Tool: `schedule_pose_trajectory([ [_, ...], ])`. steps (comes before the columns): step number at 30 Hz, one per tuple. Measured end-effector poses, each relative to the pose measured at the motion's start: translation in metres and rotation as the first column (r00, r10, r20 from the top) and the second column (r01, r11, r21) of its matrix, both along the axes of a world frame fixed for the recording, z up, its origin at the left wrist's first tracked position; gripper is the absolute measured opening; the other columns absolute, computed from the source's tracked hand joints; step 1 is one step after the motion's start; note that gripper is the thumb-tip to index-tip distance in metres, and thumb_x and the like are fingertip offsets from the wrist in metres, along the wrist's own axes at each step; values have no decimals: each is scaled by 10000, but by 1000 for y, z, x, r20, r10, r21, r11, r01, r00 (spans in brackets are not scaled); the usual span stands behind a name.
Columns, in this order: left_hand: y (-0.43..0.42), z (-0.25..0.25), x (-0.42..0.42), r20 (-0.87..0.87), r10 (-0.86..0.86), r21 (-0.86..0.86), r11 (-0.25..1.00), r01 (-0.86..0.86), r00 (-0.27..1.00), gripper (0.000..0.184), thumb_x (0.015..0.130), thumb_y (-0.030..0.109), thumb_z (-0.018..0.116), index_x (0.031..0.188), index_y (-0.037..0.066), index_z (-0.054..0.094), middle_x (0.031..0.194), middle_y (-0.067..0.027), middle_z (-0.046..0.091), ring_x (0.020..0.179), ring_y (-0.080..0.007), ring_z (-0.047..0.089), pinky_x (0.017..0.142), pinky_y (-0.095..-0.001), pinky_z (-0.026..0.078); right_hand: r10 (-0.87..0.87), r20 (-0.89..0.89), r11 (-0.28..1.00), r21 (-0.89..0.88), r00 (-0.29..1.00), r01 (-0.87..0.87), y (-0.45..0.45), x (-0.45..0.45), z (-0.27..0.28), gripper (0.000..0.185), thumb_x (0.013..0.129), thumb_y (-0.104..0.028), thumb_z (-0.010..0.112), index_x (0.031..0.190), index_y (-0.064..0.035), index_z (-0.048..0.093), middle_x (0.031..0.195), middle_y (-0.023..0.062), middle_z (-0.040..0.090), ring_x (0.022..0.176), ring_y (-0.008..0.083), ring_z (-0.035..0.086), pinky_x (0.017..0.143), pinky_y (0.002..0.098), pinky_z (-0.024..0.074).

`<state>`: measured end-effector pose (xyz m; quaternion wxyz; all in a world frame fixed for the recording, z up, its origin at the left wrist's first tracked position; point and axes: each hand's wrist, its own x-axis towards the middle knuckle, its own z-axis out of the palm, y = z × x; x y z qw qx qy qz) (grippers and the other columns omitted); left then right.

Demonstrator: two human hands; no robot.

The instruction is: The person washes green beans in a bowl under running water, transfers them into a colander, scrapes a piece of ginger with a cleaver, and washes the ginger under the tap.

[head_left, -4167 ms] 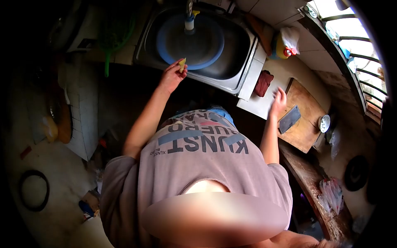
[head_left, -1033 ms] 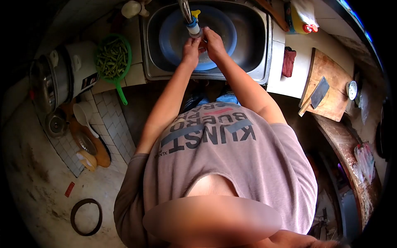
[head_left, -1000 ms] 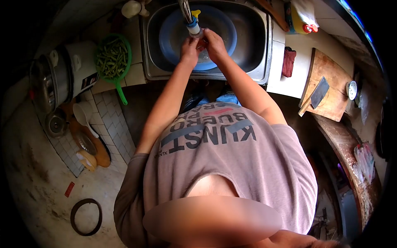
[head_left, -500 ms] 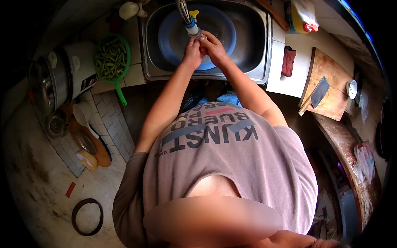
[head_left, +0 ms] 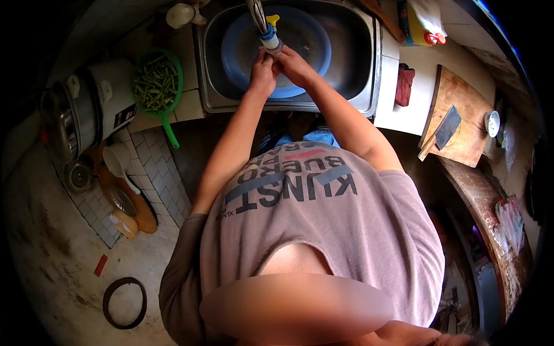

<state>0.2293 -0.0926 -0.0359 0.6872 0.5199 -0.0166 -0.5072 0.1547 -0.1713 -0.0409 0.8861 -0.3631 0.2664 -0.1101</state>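
Under the tap [head_left: 269,40], with its white spout end and yellow lever, my two hands meet above a blue basin [head_left: 227,55]. My left hand [head_left: 264,73] has its fingers curled against the right one. Turned inward, my right hand [head_left: 294,66] has its fingers closed near the spout. Whatever lies between the fingers, if anything, is hidden by the hands and the tap. The basin sits inside a steel sink [head_left: 355,69].
Left of the sink stands a green handled strainer [head_left: 178,86] of cut green beans, beside a pot-like cooker [head_left: 109,92]. To the right are a dark red cloth [head_left: 404,85], a cutting board [head_left: 461,92] with a cleaver [head_left: 448,128], a small bowl [head_left: 491,123] and a yellow bottle [head_left: 411,29].
Both hands have shifted slightly and turned under the spout. Less of the fingers shows now. The rest of the scene stays the same, apart from a slight camera shift.
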Motion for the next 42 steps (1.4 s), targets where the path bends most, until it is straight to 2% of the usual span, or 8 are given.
schedule_pose_trajectory([
  [9, -5, 0, -7, 205, -34, 264, 964, -22, 978, 327, 995, 220, 404, 1315, 151, 410, 1079, -21, 542, 896, -134, 547, 739, -292, 475, -218, -217, 975, -88, 951, 204, 14, 20, -20, 276, 942, -286, 507, 1116, -78, 562, 795, 15, 564, 646, 103, 514, 537, 242, 419],
  [14, 2, -5, 19, -149, -58, 144, 986, 80, 987, 244, 932, 342, 511, 965, 106, 564, 780, -19, 559, 644, -123, 511, 550, -274, 420, -108, -21, 989, 103, 994, 110, 8, 0, 6, 258, 961, -271, 456, 1116, -79, 531, 772, 25, 571, 612, 95, 544, 509, 240, 457],
  [19, 1, -9, 24, -241, -307, 33, 946, 324, 921, 254, 916, 370, 537, 929, 118, 561, 766, 3, 558, 634, -127, 516, 522, -274, 419, -169, -96, 977, -148, 981, 154, 14, -6, 3, 238, 976, -220, 419, 1130, -80, 533, 762, 32, 579, 649, 95, 567, 596, 234, 486],
  [21, -12, 8, -1, -103, -24, 286, 957, 53, 994, 278, 922, 391, 522, 1013, 132, 563, 841, 15, 583, 675, -139, 553, 528, -285, 440, -227, -122, 946, -265, 966, 189, 16, -1, -9, 242, 974, -220, 425, 1123, -72, 545, 747, 35, 577, 646, 104, 568, 594, 241, 479],
  [25, -16, 7, -4, -45, -33, 335, 941, 46, 998, 293, 927, 388, 514, 1095, 150, 548, 919, 19, 597, 714, -148, 578, 551, -297, 462, -407, -165, 808, -525, 898, 270, 13, 17, -34, 240, 963, -204, 452, 1090, -39, 570, 710, 46, 578, 645, 128, 570, 579, 267, 459],
  [28, -13, -1, 0, 24, -13, 389, 921, 3, 1000, 262, 912, 384, 541, 1004, 140, 574, 845, 15, 594, 686, -137, 568, 545, -286, 451, -301, -173, 926, -288, 938, 244, 9, 17, -28, 231, 955, -191, 471, 1099, -35, 560, 756, 52, 599, 668, 134, 582, 595, 263, 476],
  [31, -4, 0, 25, -231, -102, 216, 964, 153, 968, 256, 869, 358, 586, 733, 152, 519, 575, 41, 430, 467, -100, 396, 445, -246, 310, -78, -97, 997, 10, 992, 79, 0, 7, -4, 242, 948, -176, 488, 1130, -27, 546, 812, 49, 608, 682, 124, 588, 612, 270, 503],
  [42, -4, 3, 19, -228, -119, 237, 956, 174, 966, 221, 896, 309, 526, 758, 138, 506, 567, 36, 428, 446, -99, 372, 416, -254, 275, -184, -42, 974, -145, 982, 177, 10, 0, -10, 276, 904, -191, 572, 1122, -25, 539, 855, 42, 599, 666, 106, 608, 540, 249, 533],
])
